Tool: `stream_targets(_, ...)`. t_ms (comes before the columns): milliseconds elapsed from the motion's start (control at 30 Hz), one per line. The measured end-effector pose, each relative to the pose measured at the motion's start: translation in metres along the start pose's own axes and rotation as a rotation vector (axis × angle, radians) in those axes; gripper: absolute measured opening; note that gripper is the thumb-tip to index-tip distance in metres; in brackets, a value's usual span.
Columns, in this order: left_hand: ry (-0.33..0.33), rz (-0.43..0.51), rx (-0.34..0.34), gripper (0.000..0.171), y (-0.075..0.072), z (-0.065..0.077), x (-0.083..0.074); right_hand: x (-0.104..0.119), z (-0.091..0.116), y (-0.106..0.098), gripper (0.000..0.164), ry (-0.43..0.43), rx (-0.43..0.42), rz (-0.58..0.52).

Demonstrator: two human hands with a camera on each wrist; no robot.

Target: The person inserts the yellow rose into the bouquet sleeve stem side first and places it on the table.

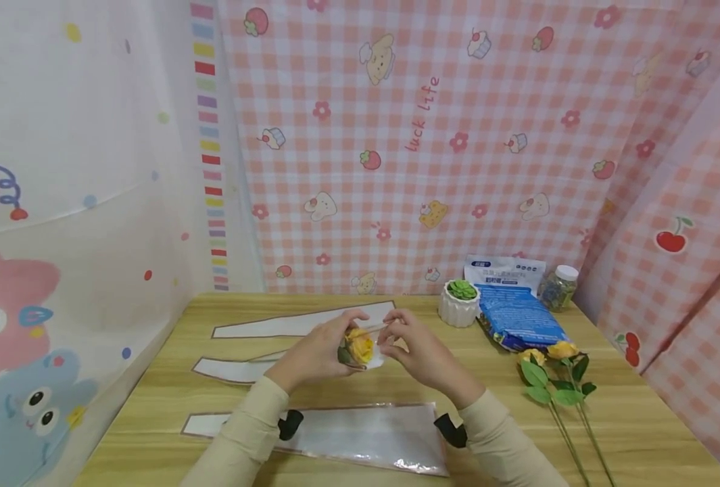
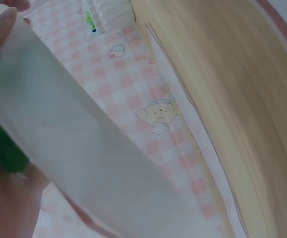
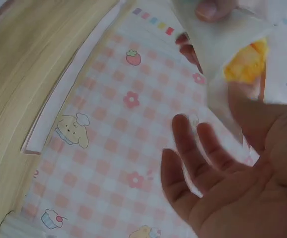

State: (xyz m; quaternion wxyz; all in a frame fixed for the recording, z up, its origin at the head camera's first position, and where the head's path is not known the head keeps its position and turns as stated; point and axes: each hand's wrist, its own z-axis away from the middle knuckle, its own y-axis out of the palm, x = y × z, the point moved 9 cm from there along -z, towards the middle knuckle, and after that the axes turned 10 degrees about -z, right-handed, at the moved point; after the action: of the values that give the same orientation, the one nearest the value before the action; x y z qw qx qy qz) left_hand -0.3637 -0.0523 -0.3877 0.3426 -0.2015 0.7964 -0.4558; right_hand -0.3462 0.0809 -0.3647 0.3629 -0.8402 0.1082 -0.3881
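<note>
Above the table's middle, my left hand [image 1: 326, 348] grips a yellow rose [image 1: 360, 346] inside a translucent white flower sleeve [image 2: 84, 119]. The sleeve runs long and tapering across the left wrist view, with a green leaf [image 2: 7, 148] beside it. My right hand [image 1: 417, 348] pinches the edge of the sleeve's opening at the bloom. In the right wrist view the yellow petals [image 3: 247, 62] show beside the sleeve, and the right hand's other fingers [image 3: 178, 173] are spread apart. The stem is hidden from the head view.
Flat white sleeves lie on the table: one at the back [image 1: 305, 321], one midway [image 1: 232, 370], a wider one in front [image 1: 366, 433]. Right are two yellow roses [image 1: 562, 350], a potted succulent [image 1: 459, 308], a blue packet [image 1: 520, 314] and a lidded jar [image 1: 558, 289].
</note>
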Motion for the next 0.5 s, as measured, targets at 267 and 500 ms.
stream_targets(267, 0.048, -0.077, -0.004, 0.089, 0.004, 0.0, -0.003, -0.008, 0.003, 0.016, 0.004, 0.124, 0.051, -0.038)
stream_targets(500, 0.015, -0.095, -0.026, 0.09, 0.001, 0.001, 0.004, 0.001, 0.004, 0.002, 0.008, 0.115, 0.059, -0.135)
